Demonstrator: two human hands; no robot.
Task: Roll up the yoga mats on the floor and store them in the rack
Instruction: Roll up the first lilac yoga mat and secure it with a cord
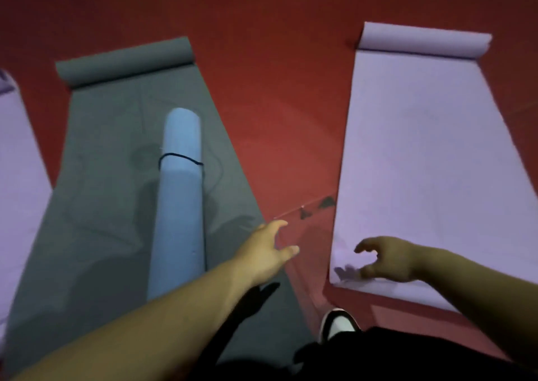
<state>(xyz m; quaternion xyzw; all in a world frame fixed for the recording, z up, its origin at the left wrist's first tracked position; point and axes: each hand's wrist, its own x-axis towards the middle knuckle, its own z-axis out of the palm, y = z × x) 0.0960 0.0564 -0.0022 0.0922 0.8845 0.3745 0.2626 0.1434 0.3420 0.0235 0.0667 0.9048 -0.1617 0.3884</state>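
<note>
1. Grey mat (116,206): lies flat on the red floor (276,89), running away from the camera. Its far end is curled into a low roll. Landmark for all entries below.

2. Blue roll (180,206): 1 mat, fully rolled, lying lengthwise on the grey mat toward its right edge. A thin black band (180,157) circles it in its far half.

3. Right purple mat (422,162): flat on the floor, right of the grey mat and apart from it, with a strip of bare floor between the 2. Far end curled over, as on the grey mat. Near end flat.

4. Left purple mat (17,176): just beside the grey mat's left edge, mostly cut off by the frame.

5. Left hand (267,249): reaches out past the grey mat's right edge, over the floor strip. Fingers spread and loosely bent; it holds nothing.

6. Right hand (387,259): further right of the grey mat, over the near left corner of the right purple mat. Fingers and thumb curved apart, nothing between them. A shadow falls on the mat beneath; contact cannot be told.

7. Shoe (339,324): black and white toe on the floor, near the grey mat's near right edge.
</note>
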